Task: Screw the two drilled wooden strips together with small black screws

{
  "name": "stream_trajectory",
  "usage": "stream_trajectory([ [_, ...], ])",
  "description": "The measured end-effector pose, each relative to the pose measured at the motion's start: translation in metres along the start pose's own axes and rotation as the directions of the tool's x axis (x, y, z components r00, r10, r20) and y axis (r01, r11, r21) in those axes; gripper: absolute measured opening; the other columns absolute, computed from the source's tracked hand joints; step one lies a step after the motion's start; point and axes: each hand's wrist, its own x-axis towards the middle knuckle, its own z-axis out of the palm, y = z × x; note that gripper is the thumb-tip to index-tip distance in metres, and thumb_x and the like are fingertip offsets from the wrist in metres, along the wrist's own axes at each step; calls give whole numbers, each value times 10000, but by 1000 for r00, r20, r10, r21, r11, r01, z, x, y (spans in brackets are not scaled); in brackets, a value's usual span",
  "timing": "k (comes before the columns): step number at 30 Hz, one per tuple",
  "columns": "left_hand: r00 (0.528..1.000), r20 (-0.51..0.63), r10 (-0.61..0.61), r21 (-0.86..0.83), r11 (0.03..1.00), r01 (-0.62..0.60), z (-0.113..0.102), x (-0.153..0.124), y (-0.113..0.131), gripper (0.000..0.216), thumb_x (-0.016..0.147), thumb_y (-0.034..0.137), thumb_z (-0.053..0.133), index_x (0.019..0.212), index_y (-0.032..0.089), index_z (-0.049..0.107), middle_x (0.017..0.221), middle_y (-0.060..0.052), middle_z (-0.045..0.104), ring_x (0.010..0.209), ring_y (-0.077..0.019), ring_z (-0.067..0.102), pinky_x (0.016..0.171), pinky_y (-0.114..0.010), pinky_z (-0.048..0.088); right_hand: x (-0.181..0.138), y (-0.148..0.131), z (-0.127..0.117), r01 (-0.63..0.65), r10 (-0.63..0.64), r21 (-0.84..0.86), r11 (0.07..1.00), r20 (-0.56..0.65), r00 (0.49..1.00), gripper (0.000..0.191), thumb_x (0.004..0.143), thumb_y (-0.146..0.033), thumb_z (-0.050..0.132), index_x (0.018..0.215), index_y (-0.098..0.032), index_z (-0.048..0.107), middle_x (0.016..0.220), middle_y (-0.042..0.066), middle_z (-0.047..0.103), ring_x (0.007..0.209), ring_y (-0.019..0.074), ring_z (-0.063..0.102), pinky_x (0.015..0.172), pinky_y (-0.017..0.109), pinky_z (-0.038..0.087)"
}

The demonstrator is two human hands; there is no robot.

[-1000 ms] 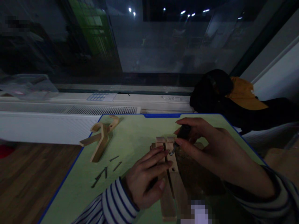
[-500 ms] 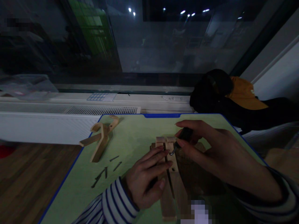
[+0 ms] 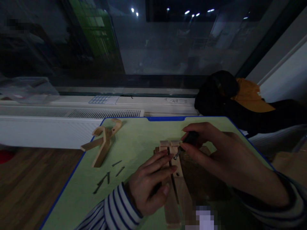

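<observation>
A wooden assembly of long pale slats [image 3: 176, 188] lies on the green mat [image 3: 134, 147]. My left hand [image 3: 150, 183] rests on the slats, fingers curled over them and pressing them down. My right hand [image 3: 216, 153] pinches a small dark-handled screwdriver [image 3: 189, 139] between thumb and fingers. Its metal tip touches a screw on the slat near the top of the assembly.
A second wooden piece with crossed arms [image 3: 103, 143] lies at the mat's far left. Several dark screws [image 3: 109, 174] are scattered beside it. A white radiator [image 3: 59, 123] runs under the window. A black bag with an orange cap [image 3: 240, 95] sits at the right.
My right hand's fingers have shifted a little around the screwdriver handle, as in turning it. My left hand and the slats have stayed put.
</observation>
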Motion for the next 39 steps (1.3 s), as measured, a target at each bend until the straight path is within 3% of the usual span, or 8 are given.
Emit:
stream_trajectory([
  [5, 1000, 4, 12, 4, 1000, -12, 0, -1, -1, 461, 810, 239, 419, 1232, 84, 524, 1372, -165, 427, 1334, -277, 260, 1046, -529, 274, 0, 2, 2, -42, 42, 38, 998, 16, 999, 280, 836, -349, 559, 1087, -264, 467, 840, -55, 674, 626, 93, 635, 498, 185, 459],
  [11, 1000, -19, 17, -1, 1000, -17, 1, -1, 0, 457, 811, 223, 415, 1243, 106, 510, 1359, -156, 443, 1333, -281, 263, 1033, -546, 289, 2, 1, 1, 50, -50, 23, 999, 28, 998, 314, 864, -276, 544, 1167, -317, 474, 925, -75, 676, 765, 66, 642, 647, 146, 464],
  [17, 1000, 10, 17, 20, 1000, -17, -1, 0, 0, 457, 807, 220, 421, 1239, 102, 515, 1368, -156, 432, 1333, -274, 266, 1045, -529, 285, 0, -2, -4, 36, -39, 34, 999, 82, 996, 394, 854, -237, 535, 1233, -280, 435, 788, -79, 648, 642, 62, 614, 575, 159, 464],
  [39, 1000, 9, 10, 20, 1000, -10, -1, -1, 0, 448, 833, 253, 422, 1252, 117, 503, 1376, -145, 427, 1332, -282, 268, 1043, -542, 279, 1, 0, -2, 20, -20, -11, 1000, 51, 999, 365, 849, -279, 546, 1198, -273, 441, 769, -54, 658, 638, 126, 646, 558, 232, 473],
])
